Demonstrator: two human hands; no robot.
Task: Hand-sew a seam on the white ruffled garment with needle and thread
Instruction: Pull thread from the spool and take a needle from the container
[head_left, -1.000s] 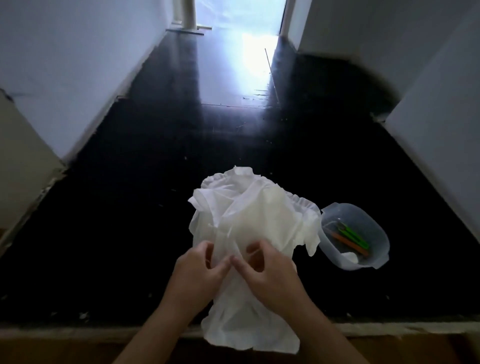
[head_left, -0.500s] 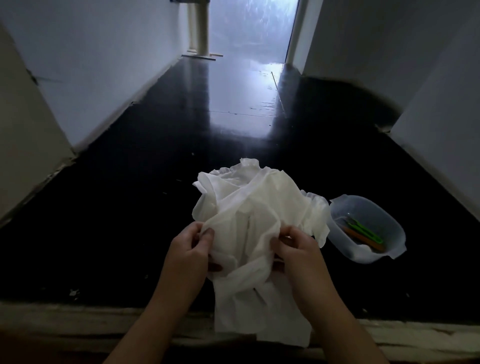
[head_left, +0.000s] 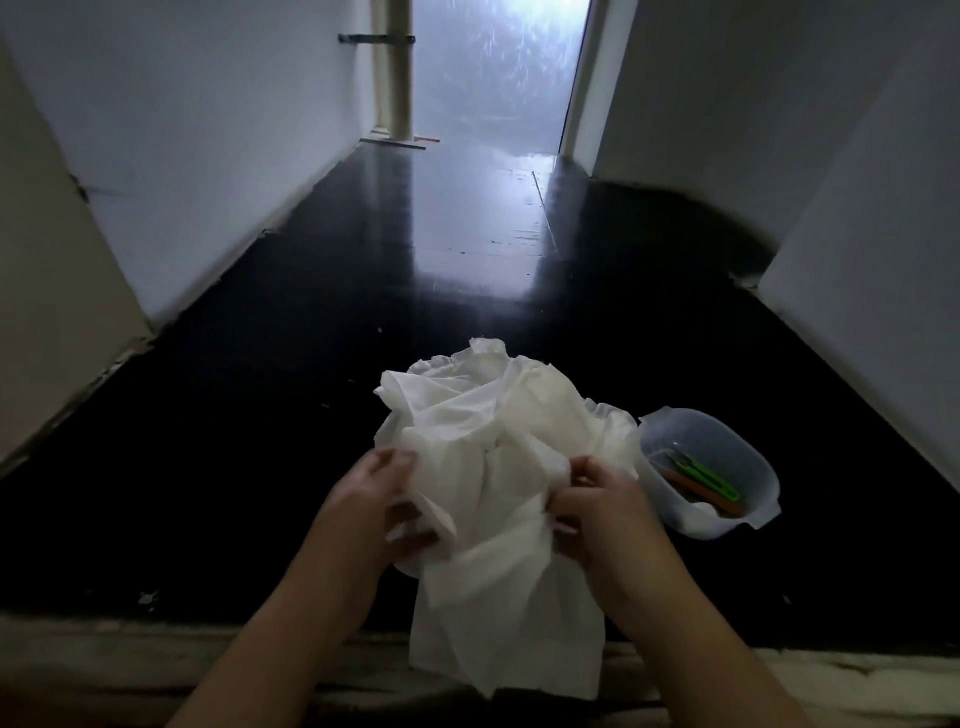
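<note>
Hands moved apart | left hand (head_left: 375, 501), right hand (head_left: 602, 506): fingers curled, gripping white garment (head_left: 498, 447) edges

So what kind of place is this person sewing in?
Probably a hallway in a home: a narrow glossy dark floor runs between plain pale walls to a bright doorway. The white garment is held over that floor.

Single head-worn view, forward and down, close over the hands (head_left: 488, 509).
</note>
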